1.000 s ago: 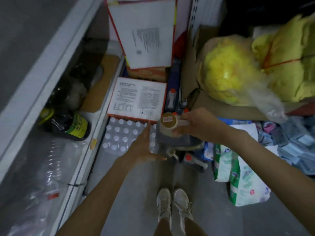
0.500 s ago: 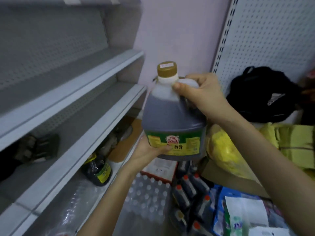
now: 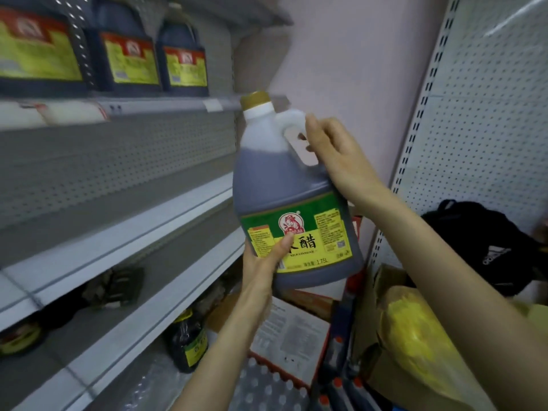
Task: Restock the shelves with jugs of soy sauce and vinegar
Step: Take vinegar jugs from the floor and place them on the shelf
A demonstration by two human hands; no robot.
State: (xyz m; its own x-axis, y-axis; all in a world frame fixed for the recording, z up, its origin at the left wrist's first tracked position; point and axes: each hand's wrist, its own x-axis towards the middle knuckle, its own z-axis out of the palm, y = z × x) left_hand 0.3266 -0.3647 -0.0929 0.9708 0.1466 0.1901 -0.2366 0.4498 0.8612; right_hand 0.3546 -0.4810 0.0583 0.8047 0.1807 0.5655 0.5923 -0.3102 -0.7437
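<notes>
Right hand [image 3: 335,155] curled round jug [image 3: 281,185] handle; left hand [image 3: 262,264] cupped under base, thumb on label. Jug held in air beside shelf [image 3: 166,103] edge, dark liquid filled to shoulder. Three stocked jugs [image 3: 127,54] ranged on shelf.

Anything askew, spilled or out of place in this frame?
Under the lowest white-edged shelf, a dark bottle with a yellow-green label seems to lie tipped over, unlike the upright red-labelled dark jugs on top. The green-labelled vinegar jug, held by left hand and right hand, shows no spill.
</notes>
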